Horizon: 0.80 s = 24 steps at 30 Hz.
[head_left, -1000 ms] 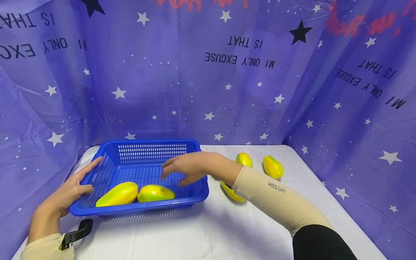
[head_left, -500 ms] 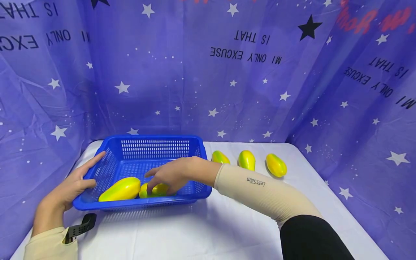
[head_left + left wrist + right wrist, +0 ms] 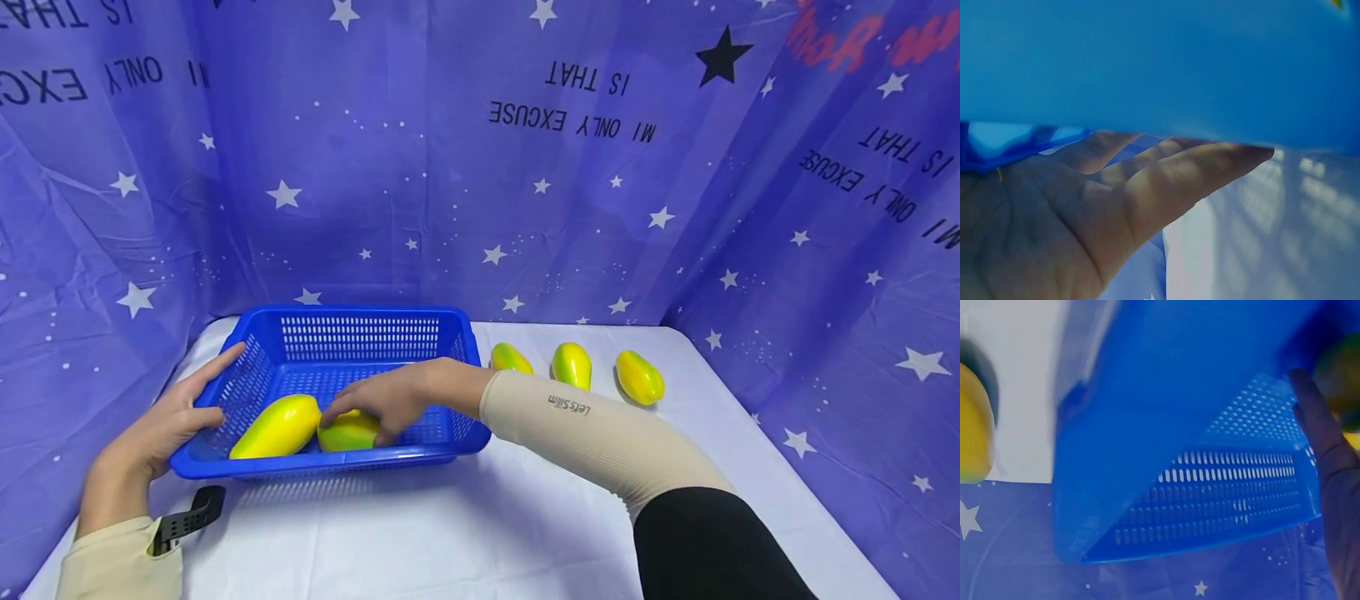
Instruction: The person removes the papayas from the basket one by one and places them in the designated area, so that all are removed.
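A blue perforated basket [image 3: 360, 312] stands on the table's left side. My left hand [image 3: 161, 425] holds its left end, the thumb over the rim; in the left wrist view the palm [image 3: 1072, 219] lies beneath the blue wall, which hides the fingertips. Inside, my right hand [image 3: 401, 396] grips a yellow-green papaya [image 3: 347, 435] from above, near the front wall. To its left lies a larger yellow papaya [image 3: 279, 427], slanted. In the right wrist view my fingers [image 3: 1319, 419] lie along the dark side of the gripped papaya [image 3: 1340, 378].
Right of the basket, on the white-covered table [image 3: 720, 433], lie three more papayas: one near the rim [image 3: 512, 357], one in the middle [image 3: 572, 365] and one farthest right [image 3: 640, 377]. Purple star-printed curtains [image 3: 450, 208] enclose the back and sides.
My right hand has gone from over the basket's middle, left and down onto the smaller papaya, and now grips it. The left hand stays on the basket; the view has shifted slightly.
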Each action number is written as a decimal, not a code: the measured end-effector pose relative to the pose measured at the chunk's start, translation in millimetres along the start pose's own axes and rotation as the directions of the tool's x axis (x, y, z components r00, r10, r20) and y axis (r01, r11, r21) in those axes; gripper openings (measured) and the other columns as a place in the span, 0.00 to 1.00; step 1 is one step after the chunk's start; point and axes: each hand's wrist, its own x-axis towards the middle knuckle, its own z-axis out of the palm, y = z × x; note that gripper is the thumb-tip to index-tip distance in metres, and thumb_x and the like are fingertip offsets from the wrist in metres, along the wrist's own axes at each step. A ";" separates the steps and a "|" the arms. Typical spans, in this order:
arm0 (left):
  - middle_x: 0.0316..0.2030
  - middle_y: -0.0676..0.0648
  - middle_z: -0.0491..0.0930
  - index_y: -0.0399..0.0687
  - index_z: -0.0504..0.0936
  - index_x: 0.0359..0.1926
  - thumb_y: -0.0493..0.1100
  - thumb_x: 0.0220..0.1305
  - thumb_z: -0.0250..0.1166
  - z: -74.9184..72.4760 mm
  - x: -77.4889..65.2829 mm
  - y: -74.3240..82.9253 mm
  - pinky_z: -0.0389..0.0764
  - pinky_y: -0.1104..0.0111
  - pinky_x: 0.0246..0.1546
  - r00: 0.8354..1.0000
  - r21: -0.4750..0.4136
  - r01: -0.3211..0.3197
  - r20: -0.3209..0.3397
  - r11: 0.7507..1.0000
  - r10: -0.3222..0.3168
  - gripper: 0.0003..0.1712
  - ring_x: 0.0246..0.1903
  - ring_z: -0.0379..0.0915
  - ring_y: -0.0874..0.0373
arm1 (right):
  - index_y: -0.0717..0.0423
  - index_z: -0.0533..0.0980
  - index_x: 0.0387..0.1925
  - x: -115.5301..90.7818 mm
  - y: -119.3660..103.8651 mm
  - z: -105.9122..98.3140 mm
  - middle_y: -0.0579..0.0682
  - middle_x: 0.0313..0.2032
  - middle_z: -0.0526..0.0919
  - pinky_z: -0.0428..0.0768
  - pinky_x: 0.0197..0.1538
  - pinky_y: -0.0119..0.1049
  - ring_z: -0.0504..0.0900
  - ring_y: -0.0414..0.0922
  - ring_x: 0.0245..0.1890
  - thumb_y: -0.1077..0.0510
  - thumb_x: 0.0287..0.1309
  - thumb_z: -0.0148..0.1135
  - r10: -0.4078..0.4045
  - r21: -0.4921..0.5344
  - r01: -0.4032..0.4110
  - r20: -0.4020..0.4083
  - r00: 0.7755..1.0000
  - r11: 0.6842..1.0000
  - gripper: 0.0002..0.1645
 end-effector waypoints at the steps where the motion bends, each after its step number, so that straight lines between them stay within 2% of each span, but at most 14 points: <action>1: 0.62 0.48 0.58 0.68 0.43 0.77 0.25 0.53 0.49 -0.3 0.0 0.2 0.83 0.55 0.37 1.000 -0.001 0.001 -0.001 1.000 -0.001 0.56 0.45 0.76 0.59 | 0.30 0.60 0.71 1.8 1.0 0.4 0.32 0.67 0.58 0.63 0.63 0.26 0.60 0.31 0.59 0.58 0.57 0.68 -0.001 0.015 0.002 -0.007 1.000 1.000 0.45; 4: 0.61 0.47 0.58 0.68 0.43 0.77 0.24 0.53 0.49 -0.8 -0.1 0.6 0.83 0.54 0.37 1.000 -0.009 0.009 -0.002 1.000 -0.009 0.56 0.45 0.76 0.58 | 0.32 0.61 0.69 7.1 3.3 1.9 0.32 0.63 0.62 0.64 0.60 0.24 0.63 0.32 0.55 0.60 0.54 0.70 0.002 0.060 0.000 -0.034 0.999 0.998 0.45; 7: 0.64 0.41 0.55 0.69 0.43 0.77 0.25 0.53 0.50 -0.4 -0.1 1.0 0.83 0.57 0.38 1.000 0.009 0.016 -0.010 1.000 -0.016 0.56 0.46 0.75 0.60 | 0.34 0.62 0.67 10.5 5.2 3.2 0.34 0.59 0.65 0.68 0.55 0.23 0.65 0.34 0.52 0.61 0.51 0.72 0.016 0.101 -0.010 -0.061 0.998 0.995 0.45; 12: 0.67 0.30 0.46 0.71 0.42 0.77 0.26 0.52 0.50 0.8 -0.7 2.9 0.83 0.59 0.39 0.999 0.031 0.028 -0.023 0.999 -0.027 0.57 0.46 0.73 0.62 | 0.32 0.62 0.63 11.9 7.5 2.8 0.36 0.53 0.67 0.71 0.50 0.25 0.67 0.36 0.50 0.61 0.48 0.75 0.084 0.173 -0.068 -0.085 0.993 0.983 0.45; 18: 0.70 0.27 0.41 0.73 0.41 0.77 0.27 0.51 0.50 0.9 -0.7 6.8 0.83 0.56 0.38 0.998 0.057 0.052 -0.033 0.997 -0.050 0.57 0.46 0.72 0.58 | 0.33 0.65 0.60 8.3 15.5 1.3 0.38 0.50 0.69 0.72 0.48 0.26 0.69 0.37 0.49 0.59 0.45 0.77 0.088 0.207 -0.064 -0.107 0.990 0.976 0.43; 24: 0.69 0.28 0.41 0.73 0.41 0.77 0.26 0.51 0.49 0.4 -0.4 7.5 0.83 0.53 0.37 0.998 0.041 0.061 -0.034 0.997 -0.059 0.57 0.45 0.72 0.55 | 0.33 0.66 0.60 3.0 22.4 3.3 0.37 0.50 0.69 0.72 0.51 0.28 0.68 0.37 0.49 0.57 0.46 0.77 0.085 0.202 -0.056 -0.140 0.986 0.978 0.42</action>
